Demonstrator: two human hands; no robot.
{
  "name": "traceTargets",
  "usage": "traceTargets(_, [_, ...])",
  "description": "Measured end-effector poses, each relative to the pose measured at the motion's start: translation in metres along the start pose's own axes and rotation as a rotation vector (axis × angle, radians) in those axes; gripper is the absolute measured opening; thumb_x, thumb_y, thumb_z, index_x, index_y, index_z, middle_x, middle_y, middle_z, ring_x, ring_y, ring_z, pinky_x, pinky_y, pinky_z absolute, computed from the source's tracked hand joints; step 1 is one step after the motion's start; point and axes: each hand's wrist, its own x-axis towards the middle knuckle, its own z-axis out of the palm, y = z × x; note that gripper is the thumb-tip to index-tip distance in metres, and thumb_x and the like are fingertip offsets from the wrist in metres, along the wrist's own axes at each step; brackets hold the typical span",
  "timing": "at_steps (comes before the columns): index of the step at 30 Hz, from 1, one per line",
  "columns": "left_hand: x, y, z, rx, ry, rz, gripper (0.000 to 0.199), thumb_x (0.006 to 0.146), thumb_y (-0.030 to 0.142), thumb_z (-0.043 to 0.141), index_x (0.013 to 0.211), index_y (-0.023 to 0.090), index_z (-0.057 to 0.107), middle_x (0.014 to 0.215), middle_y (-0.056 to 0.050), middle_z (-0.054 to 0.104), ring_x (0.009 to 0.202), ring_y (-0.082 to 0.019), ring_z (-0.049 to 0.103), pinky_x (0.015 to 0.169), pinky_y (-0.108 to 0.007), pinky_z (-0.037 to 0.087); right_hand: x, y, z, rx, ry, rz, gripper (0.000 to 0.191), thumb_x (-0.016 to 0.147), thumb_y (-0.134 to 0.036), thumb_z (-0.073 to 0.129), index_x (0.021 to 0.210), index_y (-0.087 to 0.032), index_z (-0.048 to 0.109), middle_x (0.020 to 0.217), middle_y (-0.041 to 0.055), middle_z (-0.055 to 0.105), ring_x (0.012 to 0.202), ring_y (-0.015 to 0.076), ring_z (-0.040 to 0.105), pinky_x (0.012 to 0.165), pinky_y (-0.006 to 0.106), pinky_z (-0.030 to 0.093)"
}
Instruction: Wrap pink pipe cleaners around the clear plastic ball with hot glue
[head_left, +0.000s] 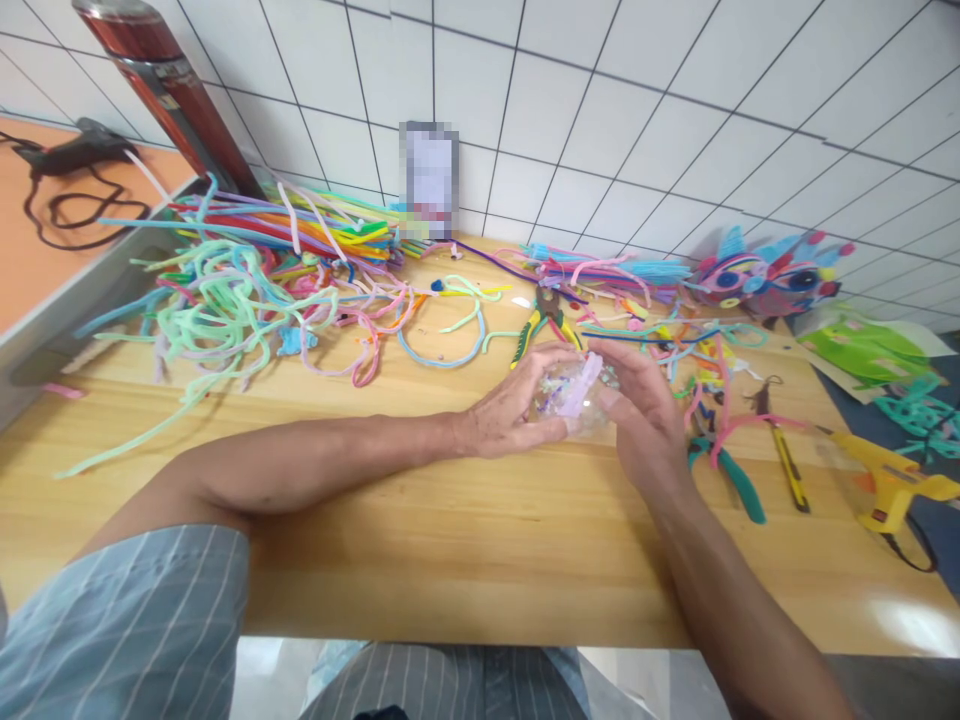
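Observation:
Between my two hands is a clear, rounded plastic piece (551,402) with a pale purple strip (579,388) across it. My left hand (517,405) wraps its left side, thumb along the bottom. My right hand (645,405) closes on its right side, fingers over the top and thumb in front. Just beyond my left hand lie yellow-and-green handled pliers (547,318). To the right of my right hand are teal-handled pliers (731,470) with pink pipe cleaners (724,400) by them.
A tangle of green pipe cleaners (217,310) and a multicoloured bundle (300,235) fill the back left. A yellow craft knife (789,465) and yellow glue gun (889,480) lie at the right. A phone (430,180) leans on the wall; colourful crafted figures (772,275) stand back right.

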Motion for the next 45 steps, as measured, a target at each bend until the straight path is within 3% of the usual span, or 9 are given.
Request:
traceTargets(7, [-0.002, -0.001, 0.003, 0.002, 0.021, 0.024, 0.078, 0.095, 0.046, 0.074, 0.159, 0.026, 0.035, 0.158, -0.018, 0.047, 0.157, -0.036, 0.042, 0.131, -0.060, 0.038, 0.000, 0.002, -0.001, -0.082, 0.148, -0.097, 0.029, 0.091, -0.035, 0.080, 0.119, -0.031, 0.078, 0.134, 0.0046, 0.078, 0.134, 0.0270, 0.068, 0.122, 0.051, 0.049])
traceTargets(11, [-0.002, -0.002, 0.004, 0.040, 0.021, 0.055, 0.080, 0.094, 0.044, 0.076, 0.160, 0.027, 0.034, 0.157, -0.019, 0.046, 0.158, -0.037, 0.041, 0.131, -0.062, 0.038, 0.001, 0.004, 0.000, -0.073, 0.128, -0.060, 0.022, 0.088, -0.034, 0.080, 0.109, -0.030, 0.079, 0.132, 0.0060, 0.077, 0.134, 0.0281, 0.068, 0.117, 0.050, 0.053])
traceTargets(19, [-0.003, -0.005, 0.007, 0.067, 0.022, 0.092, 0.080, 0.092, 0.040, 0.076, 0.160, 0.027, 0.035, 0.156, -0.018, 0.049, 0.154, -0.036, 0.045, 0.127, -0.059, 0.043, 0.003, 0.013, -0.004, -0.055, 0.086, 0.034, 0.032, 0.082, -0.032, 0.081, 0.115, -0.029, 0.077, 0.123, 0.0063, 0.079, 0.114, 0.0258, 0.074, 0.096, 0.042, 0.061])
traceTargets(27, [-0.004, -0.001, 0.004, 0.016, -0.003, 0.043, 0.078, 0.087, 0.033, 0.079, 0.154, 0.026, 0.040, 0.156, -0.018, 0.048, 0.156, -0.038, 0.042, 0.131, -0.061, 0.036, 0.002, 0.011, -0.001, -0.037, 0.085, 0.045, 0.035, 0.082, -0.030, 0.082, 0.116, -0.028, 0.076, 0.124, 0.0069, 0.081, 0.115, 0.0256, 0.075, 0.098, 0.043, 0.061])
traceTargets(30, [0.001, 0.006, 0.002, -0.207, 0.032, -0.123, 0.073, 0.084, 0.037, 0.084, 0.147, 0.023, 0.050, 0.154, -0.016, 0.054, 0.152, -0.036, 0.047, 0.130, -0.055, 0.037, 0.004, 0.006, -0.001, 0.039, 0.189, -0.009, 0.032, 0.083, -0.033, 0.082, 0.114, -0.027, 0.076, 0.125, 0.0067, 0.080, 0.117, 0.0252, 0.075, 0.105, 0.045, 0.058])
traceTargets(34, [0.014, 0.010, -0.001, -0.834, 0.120, -0.594, 0.055, 0.087, 0.046, 0.080, 0.134, 0.025, 0.062, 0.142, -0.010, 0.068, 0.133, -0.029, 0.065, 0.113, -0.045, 0.053, 0.009, 0.000, -0.005, 0.117, 0.359, -0.090, 0.025, 0.087, -0.036, 0.077, 0.109, -0.026, 0.077, 0.118, 0.0064, 0.081, 0.113, 0.0247, 0.076, 0.107, 0.048, 0.057])
traceTargets(36, [0.022, 0.009, -0.006, -1.137, 0.108, -0.758, 0.046, 0.093, 0.045, 0.071, 0.132, 0.021, 0.065, 0.137, -0.012, 0.074, 0.125, -0.029, 0.071, 0.105, -0.043, 0.058, 0.012, 0.000, -0.008, 0.125, 0.422, -0.114, 0.021, 0.089, -0.037, 0.075, 0.106, -0.026, 0.078, 0.111, 0.0053, 0.082, 0.107, 0.0236, 0.077, 0.104, 0.047, 0.058])
traceTargets(40, [0.031, 0.009, -0.024, -1.470, 0.038, -0.886, 0.053, 0.102, 0.045, 0.048, 0.143, 0.014, 0.063, 0.131, -0.018, 0.078, 0.116, -0.033, 0.078, 0.096, -0.049, 0.063, 0.015, 0.007, -0.011, 0.111, 0.454, -0.140, 0.017, 0.092, -0.038, 0.072, 0.102, -0.026, 0.078, 0.101, 0.0031, 0.081, 0.096, 0.0215, 0.077, 0.093, 0.042, 0.059])
traceTargets(45, [0.035, 0.015, -0.038, -1.531, 0.005, -0.938, 0.067, 0.102, 0.047, 0.039, 0.159, 0.012, 0.049, 0.130, -0.024, 0.078, 0.109, -0.038, 0.080, 0.085, -0.048, 0.066, 0.010, 0.013, -0.009, -0.062, 0.366, -0.138, 0.023, 0.098, -0.046, 0.070, 0.106, -0.026, 0.078, 0.106, 0.0042, 0.081, 0.099, 0.0223, 0.074, 0.092, 0.041, 0.059])
